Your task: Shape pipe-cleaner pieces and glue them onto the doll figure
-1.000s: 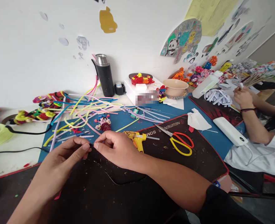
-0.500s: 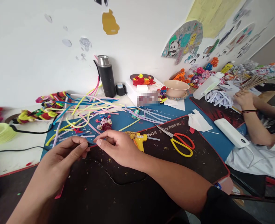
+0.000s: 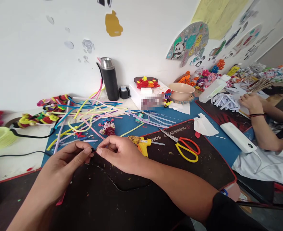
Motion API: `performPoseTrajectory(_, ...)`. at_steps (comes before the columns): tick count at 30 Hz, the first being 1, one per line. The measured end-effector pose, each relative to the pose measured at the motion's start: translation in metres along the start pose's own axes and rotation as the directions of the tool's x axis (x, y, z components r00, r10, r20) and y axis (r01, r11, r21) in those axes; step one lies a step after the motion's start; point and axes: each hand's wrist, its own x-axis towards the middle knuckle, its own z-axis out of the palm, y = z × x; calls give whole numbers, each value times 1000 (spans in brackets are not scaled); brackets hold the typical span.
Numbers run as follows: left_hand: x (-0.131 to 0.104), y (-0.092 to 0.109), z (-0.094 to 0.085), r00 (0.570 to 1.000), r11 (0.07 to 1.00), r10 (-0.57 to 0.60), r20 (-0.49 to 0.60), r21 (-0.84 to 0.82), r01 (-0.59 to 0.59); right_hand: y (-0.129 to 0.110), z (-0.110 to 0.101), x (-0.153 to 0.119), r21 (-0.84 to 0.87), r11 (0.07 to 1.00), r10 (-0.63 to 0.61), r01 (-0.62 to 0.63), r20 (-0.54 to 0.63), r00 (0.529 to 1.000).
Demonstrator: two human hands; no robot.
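Both hands meet over the dark mat with fingertips close together. My left hand (image 3: 66,163) is closed in a pinch on a thin black piece (image 3: 94,150), mostly hidden by the fingers; its exact kind cannot be made out. My right hand (image 3: 122,155) pinches the other end of it between thumb and forefinger. Just behind the right hand lies a yellow glue gun (image 3: 144,147), partly covered by that hand. A small doll of fuzzy stems (image 3: 108,127) with a dark red body stands beyond the fingertips. A black cord (image 3: 122,190) curves over the mat below the hands.
Scissors (image 3: 187,149) with red and yellow handles lie right of the glue gun. Loose coloured fuzzy stems (image 3: 83,112) spread behind the hands. A black thermos (image 3: 110,81) stands by the wall. At right are a white power bank (image 3: 238,138) and another person's hand (image 3: 251,102).
My right hand has shifted slightly left, and its fingertips have come nearer to my left ones. The left hand keeps its pinch almost in place.
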Motion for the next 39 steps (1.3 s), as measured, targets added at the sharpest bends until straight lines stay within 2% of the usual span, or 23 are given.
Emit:
performPoseTrajectory(6, 0, 7, 2, 1000, 1000, 8, 15, 13, -8, 0, 2, 1, -3, 1000, -10, 10, 11, 1000)
performPoseTrajectory(18, 0, 2, 0, 999, 1000, 17, 44, -7, -16, -1, 4, -2, 27, 999, 24, -26, 52, 998)
performPoseTrajectory(25, 0, -1, 0, 1000, 997, -23, -18, -68, 22, 0, 4, 0, 23, 1000, 4, -4, 32, 999)
performPoseTrajectory(33, 0, 1, 2, 999, 992, 31, -20, -119, -34, 0, 3, 0, 25, 1000, -11, 12, -17, 1000)
performPoseTrajectory(39, -2, 3, 6, 1000, 988, -14, 1, -153, 14, 1, 3, 1, 35, 999, -9, 10, -33, 999)
